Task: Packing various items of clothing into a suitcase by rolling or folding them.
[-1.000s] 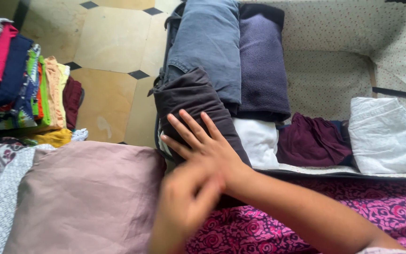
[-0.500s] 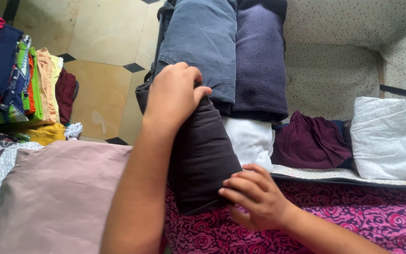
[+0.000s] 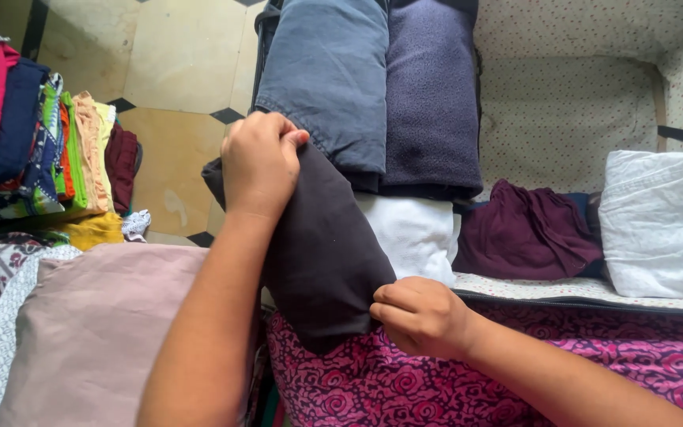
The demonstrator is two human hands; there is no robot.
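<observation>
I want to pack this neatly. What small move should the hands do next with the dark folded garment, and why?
Probably slide the dark folded garment forward into the suitcase, beside the white folded piece. The left hand grips its far end and the right hand its near corner, but the near end overhangs the rim.

Both forearms bare, no sleeves in view; left hand [image 3: 258, 162] and right hand [image 3: 420, 316] wore no rings, no gloves.

Single view, head-worn, angled steeply down and forward over the person's own forearms. Close range: hands [image 3: 333, 237] fill the centre, open suitcase [image 3: 571, 119] straight ahead, tiled floor [image 3: 175, 71] upper left, clothes pile [image 3: 41, 134] at left edge. No second view to overlap.
</observation>
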